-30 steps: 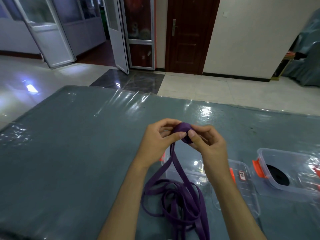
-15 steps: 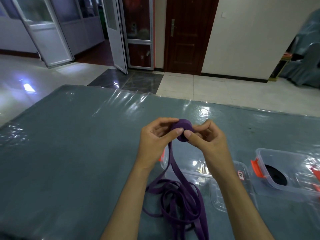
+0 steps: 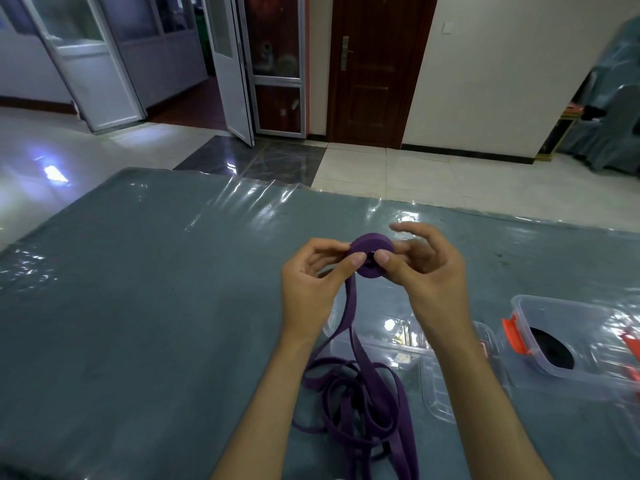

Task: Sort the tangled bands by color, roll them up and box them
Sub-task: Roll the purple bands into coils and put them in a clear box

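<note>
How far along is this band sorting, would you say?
Done: a rolled black band lies in the box on the right. In hand: left hand and right hand wind a small purple roll. Left: most of the loose purple band lies unrolled, unboxed.

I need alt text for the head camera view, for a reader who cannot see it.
Two hands, left hand and right hand, hold a purple band roll above a grey table; its loose tail lies tangled below. A clear box holding a black roll stands at right.

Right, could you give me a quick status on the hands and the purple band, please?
Left hand and right hand both pinch the purple roll. Loose purple band piled on table. Nothing in the way.
</note>
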A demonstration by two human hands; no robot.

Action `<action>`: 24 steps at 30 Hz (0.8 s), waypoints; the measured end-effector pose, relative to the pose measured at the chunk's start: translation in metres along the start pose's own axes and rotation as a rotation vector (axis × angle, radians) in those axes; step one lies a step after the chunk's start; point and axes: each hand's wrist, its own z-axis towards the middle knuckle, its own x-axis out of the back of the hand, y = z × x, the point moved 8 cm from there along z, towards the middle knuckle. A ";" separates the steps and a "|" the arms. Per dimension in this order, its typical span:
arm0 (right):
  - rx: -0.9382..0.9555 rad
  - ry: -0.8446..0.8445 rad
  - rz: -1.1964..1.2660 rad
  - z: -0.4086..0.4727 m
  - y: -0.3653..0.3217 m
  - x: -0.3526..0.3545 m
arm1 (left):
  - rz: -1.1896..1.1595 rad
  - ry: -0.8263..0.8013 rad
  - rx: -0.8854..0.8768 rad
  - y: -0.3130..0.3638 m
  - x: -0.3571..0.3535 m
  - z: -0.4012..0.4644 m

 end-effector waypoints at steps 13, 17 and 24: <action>0.056 -0.033 0.061 0.001 -0.003 -0.006 | -0.015 -0.210 -0.038 0.010 0.003 0.015; -0.010 -0.080 0.081 -0.001 0.003 -0.009 | 0.016 -0.321 -0.075 0.015 0.003 0.020; 0.095 -0.040 0.013 -0.002 -0.014 0.003 | -0.042 -0.313 -0.046 0.009 -0.009 0.014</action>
